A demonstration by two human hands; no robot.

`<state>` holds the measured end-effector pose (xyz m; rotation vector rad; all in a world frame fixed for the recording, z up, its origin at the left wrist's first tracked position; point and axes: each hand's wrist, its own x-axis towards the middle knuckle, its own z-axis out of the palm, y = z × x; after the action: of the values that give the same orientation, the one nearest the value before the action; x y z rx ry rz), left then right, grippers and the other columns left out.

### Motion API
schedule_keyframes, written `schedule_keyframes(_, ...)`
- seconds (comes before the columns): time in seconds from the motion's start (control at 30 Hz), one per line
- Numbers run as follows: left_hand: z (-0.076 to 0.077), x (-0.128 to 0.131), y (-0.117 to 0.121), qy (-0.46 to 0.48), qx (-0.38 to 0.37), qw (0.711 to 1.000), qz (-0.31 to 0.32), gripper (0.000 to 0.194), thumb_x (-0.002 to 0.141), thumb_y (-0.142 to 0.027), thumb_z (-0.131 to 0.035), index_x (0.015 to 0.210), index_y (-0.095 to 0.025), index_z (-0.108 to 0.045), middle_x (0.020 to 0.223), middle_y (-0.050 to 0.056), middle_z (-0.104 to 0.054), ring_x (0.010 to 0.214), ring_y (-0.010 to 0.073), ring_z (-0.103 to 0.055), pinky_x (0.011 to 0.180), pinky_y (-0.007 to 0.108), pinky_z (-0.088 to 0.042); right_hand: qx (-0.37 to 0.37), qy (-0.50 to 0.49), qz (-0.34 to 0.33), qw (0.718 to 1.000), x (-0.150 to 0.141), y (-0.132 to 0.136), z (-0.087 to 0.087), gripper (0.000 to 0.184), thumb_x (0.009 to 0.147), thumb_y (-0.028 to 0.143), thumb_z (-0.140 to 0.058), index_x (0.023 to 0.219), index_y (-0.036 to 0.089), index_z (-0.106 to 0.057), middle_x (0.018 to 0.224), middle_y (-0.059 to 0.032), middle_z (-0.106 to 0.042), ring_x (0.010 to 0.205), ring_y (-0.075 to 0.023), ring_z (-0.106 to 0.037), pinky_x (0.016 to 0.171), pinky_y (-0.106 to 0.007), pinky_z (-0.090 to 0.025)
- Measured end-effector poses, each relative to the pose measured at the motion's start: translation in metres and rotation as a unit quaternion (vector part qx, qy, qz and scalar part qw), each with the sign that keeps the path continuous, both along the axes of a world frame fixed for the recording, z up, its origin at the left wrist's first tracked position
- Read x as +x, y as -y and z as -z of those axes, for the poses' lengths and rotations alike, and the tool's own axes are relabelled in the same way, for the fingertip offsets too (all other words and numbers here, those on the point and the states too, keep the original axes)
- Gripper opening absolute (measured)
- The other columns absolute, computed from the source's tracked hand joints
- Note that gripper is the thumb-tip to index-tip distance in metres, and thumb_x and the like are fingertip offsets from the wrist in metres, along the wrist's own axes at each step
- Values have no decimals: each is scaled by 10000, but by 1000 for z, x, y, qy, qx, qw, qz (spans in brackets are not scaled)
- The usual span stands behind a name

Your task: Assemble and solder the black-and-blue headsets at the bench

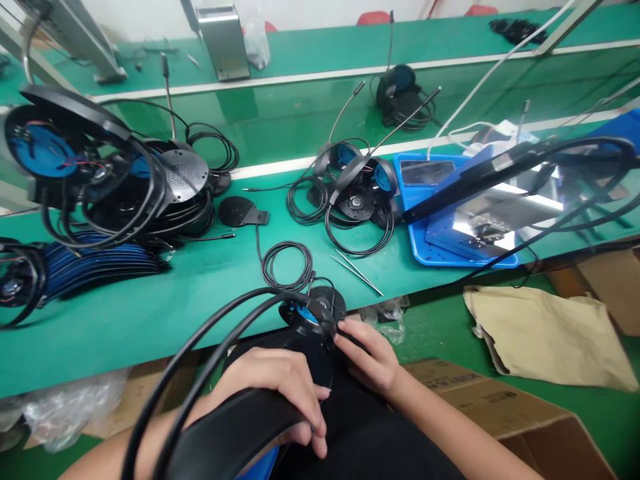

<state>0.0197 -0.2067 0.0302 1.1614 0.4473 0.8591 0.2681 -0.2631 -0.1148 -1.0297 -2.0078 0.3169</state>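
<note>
Your left hand (270, 387) curled around a headset's black headband (225, 433); your right hand (367, 357) pinching its blue-centred ear cup (313, 313), both held just off the near edge of the green surface (150, 340).

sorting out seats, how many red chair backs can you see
3. All beyond the far green bench: one red chair back behind the clear plastic bag, another mid-view, a third further right. More may be hidden.

Electronics assembly workshop: green matted workbench (165, 320) just beyond right-hand fingers (357, 340); tweezers (357, 272), blue tray (440, 227), stacked headsets (100, 200) farther ahead; second bench (310, 53) behind.
</note>
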Motion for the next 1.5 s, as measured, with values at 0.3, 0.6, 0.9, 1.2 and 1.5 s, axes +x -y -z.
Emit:
schedule_keyframes(0.3,11,-10,-8,-50,41,997,35,158,1002,-284,-678,1014,-146,-754,781,84,-797,717,155,-765,903,365,-644,-152,-115,1,982,-8,-23,-9,603,916,57,-435,1460,252,-608,1481,-135,-628,1322,-261,-651,1054,-419,-603)
schedule_keyframes(0.6,9,-10,-3,-63,-9,998,14,198,972,-367,-716,953,-179,-777,730,70,-782,687,156,-742,877,359,-650,-436,-305,103,840,-18,-55,-15,469,892,267,-652,1358,248,-598,1349,-141,-687,602,-117,-664,502,-261,-583)
schedule_keyframes(0.9,6,-20,-2,-71,-7,997,34,146,975,-332,-707,989,-198,-765,785,70,-796,706,166,-755,920,390,-642,-398,-289,189,850,-40,-67,-31,615,748,123,-608,1348,244,-547,1263,-106,-642,727,-134,-654,566,-253,-547)
schedule_keyframes(1.2,12,-24,-2,-60,-32,997,35,134,926,-333,-767,974,-209,-779,769,59,-791,703,160,-756,958,405,-638,-397,-420,207,789,-48,-70,-13,582,638,100,-513,1198,212,-629,1099,-79,-714,816,-172,-654,604,-239,-541)
schedule_keyframes(1.5,29,-12,-2,-77,72,985,133,641,886,-792,-555,770,-183,-719,885,122,-758,938,268,-772,867,299,-648,-466,-357,-40,809,-13,-86,7,508,861,176,-565,1362,246,-614,871,-53,-773,687,-232,-755,548,-332,-637)
